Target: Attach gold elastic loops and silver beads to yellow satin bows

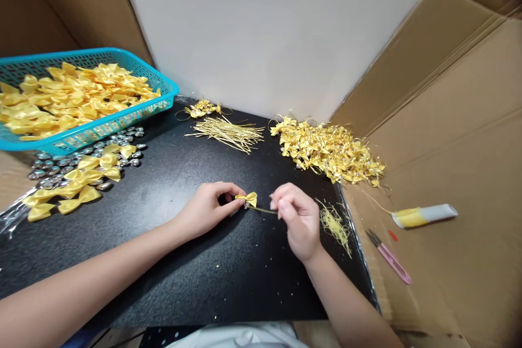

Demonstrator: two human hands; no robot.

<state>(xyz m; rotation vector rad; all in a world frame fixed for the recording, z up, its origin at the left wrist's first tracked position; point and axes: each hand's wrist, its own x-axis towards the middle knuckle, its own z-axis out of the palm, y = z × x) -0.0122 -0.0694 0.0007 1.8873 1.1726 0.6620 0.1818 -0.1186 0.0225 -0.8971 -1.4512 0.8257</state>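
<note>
Just above the black table top, my left hand pinches a small yellow ribbon bow between thumb and fingertips. A little silvery bead seems to sit under the bow, partly hidden by the fingers. From the bow a thin gold cord runs rightward to my right hand, whose thumb and fingers are closed on its end. The cord looks nearly straight between the two hands.
A blue basket of yellow bows stands back left, with silvery beads and loose bows before it. Gold cords, finished bows and thread scraps lie around. Pink snips and a thread spool rest on cardboard at right.
</note>
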